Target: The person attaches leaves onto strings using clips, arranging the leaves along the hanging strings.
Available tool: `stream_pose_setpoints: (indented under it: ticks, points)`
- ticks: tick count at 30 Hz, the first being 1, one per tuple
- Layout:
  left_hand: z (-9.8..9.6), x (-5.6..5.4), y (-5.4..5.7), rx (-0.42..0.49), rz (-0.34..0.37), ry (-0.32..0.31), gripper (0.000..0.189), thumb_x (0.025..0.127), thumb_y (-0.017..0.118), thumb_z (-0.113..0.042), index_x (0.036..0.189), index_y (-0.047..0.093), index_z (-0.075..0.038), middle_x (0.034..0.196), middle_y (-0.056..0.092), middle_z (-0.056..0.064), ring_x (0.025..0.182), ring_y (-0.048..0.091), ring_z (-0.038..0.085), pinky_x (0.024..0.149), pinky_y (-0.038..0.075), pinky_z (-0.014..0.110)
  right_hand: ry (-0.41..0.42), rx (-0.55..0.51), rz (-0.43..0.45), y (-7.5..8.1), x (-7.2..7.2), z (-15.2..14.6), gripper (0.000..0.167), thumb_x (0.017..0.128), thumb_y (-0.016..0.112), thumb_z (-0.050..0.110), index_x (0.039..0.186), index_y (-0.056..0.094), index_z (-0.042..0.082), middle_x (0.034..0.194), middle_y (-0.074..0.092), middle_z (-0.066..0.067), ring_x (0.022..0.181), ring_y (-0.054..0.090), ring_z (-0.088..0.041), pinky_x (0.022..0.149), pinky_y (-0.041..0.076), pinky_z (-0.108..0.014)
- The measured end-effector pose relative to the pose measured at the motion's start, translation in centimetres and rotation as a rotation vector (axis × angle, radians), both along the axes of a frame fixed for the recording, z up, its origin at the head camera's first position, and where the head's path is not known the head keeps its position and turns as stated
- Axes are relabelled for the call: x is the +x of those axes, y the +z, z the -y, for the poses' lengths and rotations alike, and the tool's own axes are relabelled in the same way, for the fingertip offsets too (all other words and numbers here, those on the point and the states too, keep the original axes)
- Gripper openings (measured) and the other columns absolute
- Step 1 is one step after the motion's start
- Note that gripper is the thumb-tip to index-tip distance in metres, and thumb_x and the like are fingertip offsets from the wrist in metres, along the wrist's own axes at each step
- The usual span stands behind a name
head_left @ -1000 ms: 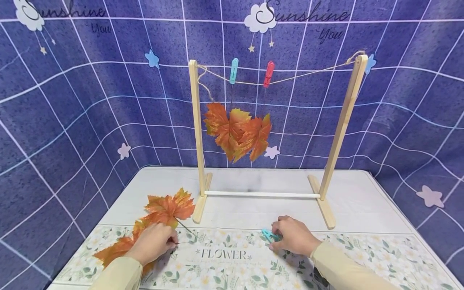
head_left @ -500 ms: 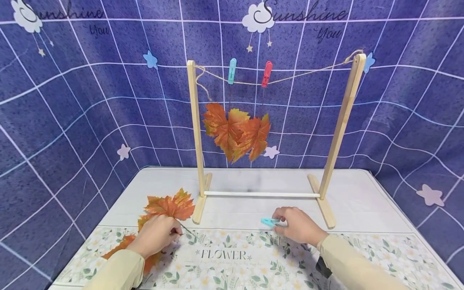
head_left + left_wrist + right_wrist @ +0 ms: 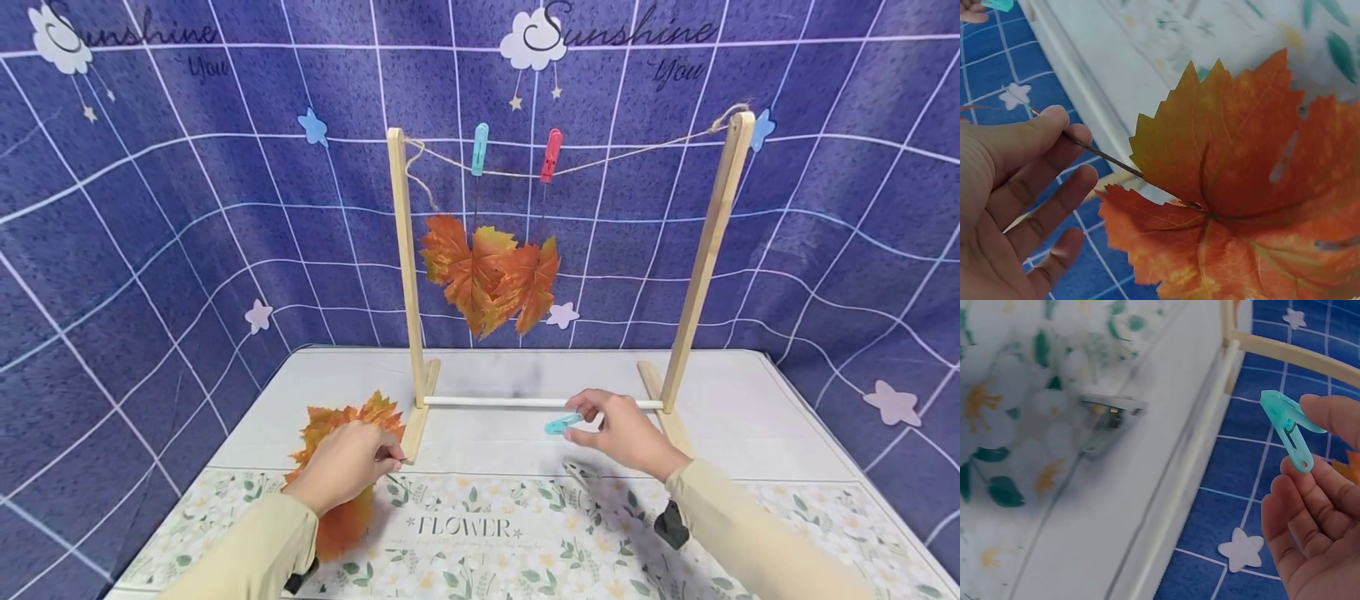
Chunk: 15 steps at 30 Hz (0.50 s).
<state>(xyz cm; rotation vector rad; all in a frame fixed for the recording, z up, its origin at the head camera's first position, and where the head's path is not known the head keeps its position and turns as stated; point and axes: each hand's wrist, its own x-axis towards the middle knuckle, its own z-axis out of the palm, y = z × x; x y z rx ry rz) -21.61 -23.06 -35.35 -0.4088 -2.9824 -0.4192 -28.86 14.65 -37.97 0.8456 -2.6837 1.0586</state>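
Note:
My left hand [image 3: 352,462] pinches the thin brown stem of an orange maple leaf [image 3: 1210,187] between thumb and index finger, its other fingers loosely spread. In the head view, orange leaf surface [image 3: 337,529] shows below that hand. More orange leaf [image 3: 322,421] shows behind it; the hand hides where one leaf ends and another begins. My right hand [image 3: 622,433] holds a teal clothespin [image 3: 1288,428] by its handle ends, above the table before the rack. Two maple leaves [image 3: 468,271] hang overlapping from the string [image 3: 622,157], under a teal clothespin [image 3: 480,150] and a red clothespin [image 3: 552,155].
A wooden rack, with a left post [image 3: 407,267], a right post [image 3: 708,250] and a white lower bar [image 3: 495,402], stands on the white table [image 3: 337,367]. A pale clothespin [image 3: 1110,422] lies near the floral runner's [image 3: 465,567] edge. A blue patterned curtain [image 3: 187,292] surrounds the table.
My left hand has moved up and right with the leaf. The right hand has lifted the teal clothespin off the runner and moved it toward the rack, uncovering the pale clothespin.

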Motion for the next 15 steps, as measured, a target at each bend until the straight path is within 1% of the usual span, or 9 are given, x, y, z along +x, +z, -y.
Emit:
stream_pose_setpoints:
  ticks: [2, 4, 6, 9, 12, 15]
  points:
    - [-0.3, -0.2, 0.6, 0.033, -0.007, -0.007, 0.019, 0.084, 0.082, -0.011, 0.076, 0.073, -0.026, 0.075, 0.067, -0.014, 0.072, 0.060, 0.005, 0.070, 0.051, 0.037, -0.017, -0.029, 0.004, 0.6, -0.2, -0.1, 0.025, 0.085, 0.083, 0.015, 0.105, 0.072, 0.007, 0.090, 0.069, -0.003, 0.086, 0.064, -0.025, 0.070, 0.051, -0.028]
    - [-0.7, -0.4, 1.2, 0.073, -0.007, -0.021, 0.020, 0.085, 0.081, -0.010, 0.076, 0.073, -0.025, 0.075, 0.067, -0.015, 0.073, 0.061, 0.004, 0.071, 0.051, 0.037, -0.027, -0.056, 0.023, 1.2, -0.3, -0.2, 0.021, 0.085, 0.083, 0.015, 0.103, 0.073, 0.007, 0.089, 0.069, -0.001, 0.086, 0.064, -0.023, 0.070, 0.052, -0.029]
    - [-1.0, -0.7, 1.9, 0.112, -0.004, -0.043, 0.018, 0.086, 0.080, -0.009, 0.076, 0.073, -0.023, 0.075, 0.068, -0.014, 0.072, 0.061, 0.003, 0.071, 0.051, 0.037, -0.027, -0.077, 0.043, 1.8, -0.5, -0.3, 0.020, 0.087, 0.081, 0.015, 0.104, 0.074, 0.006, 0.092, 0.070, 0.000, 0.088, 0.063, -0.020, 0.072, 0.053, -0.029]
    - [-1.5, -1.2, 3.0, 0.185, 0.023, -0.069, 0.014, 0.088, 0.078, -0.009, 0.079, 0.074, -0.019, 0.076, 0.070, -0.011, 0.072, 0.062, 0.004, 0.072, 0.052, 0.036, -0.019, -0.095, 0.068, 2.5, -0.6, -0.4, 0.025, 0.089, 0.079, 0.016, 0.110, 0.074, 0.004, 0.095, 0.070, 0.000, 0.089, 0.063, -0.018, 0.075, 0.054, -0.031]
    - [-2.2, -1.8, 4.2, 0.248, 0.035, -0.085, 0.007, 0.089, 0.077, -0.010, 0.083, 0.076, -0.014, 0.077, 0.072, -0.008, 0.071, 0.063, 0.005, 0.073, 0.052, 0.035, -0.017, -0.116, 0.050, 3.0, -0.8, -0.3, 0.031, 0.088, 0.080, 0.014, 0.115, 0.071, 0.000, 0.095, 0.070, -0.004, 0.090, 0.064, -0.020, 0.079, 0.056, -0.035]
    - [-3.0, -2.4, 5.4, 0.289, 0.027, -0.096, 0.005, 0.089, 0.078, -0.010, 0.085, 0.077, -0.011, 0.078, 0.073, -0.006, 0.073, 0.065, 0.006, 0.075, 0.053, 0.036, -0.035, -0.139, 0.015, 3.5, -0.9, -0.2, 0.032, 0.085, 0.082, 0.011, 0.113, 0.071, 0.000, 0.093, 0.071, -0.006, 0.090, 0.066, -0.023, 0.080, 0.057, -0.036]
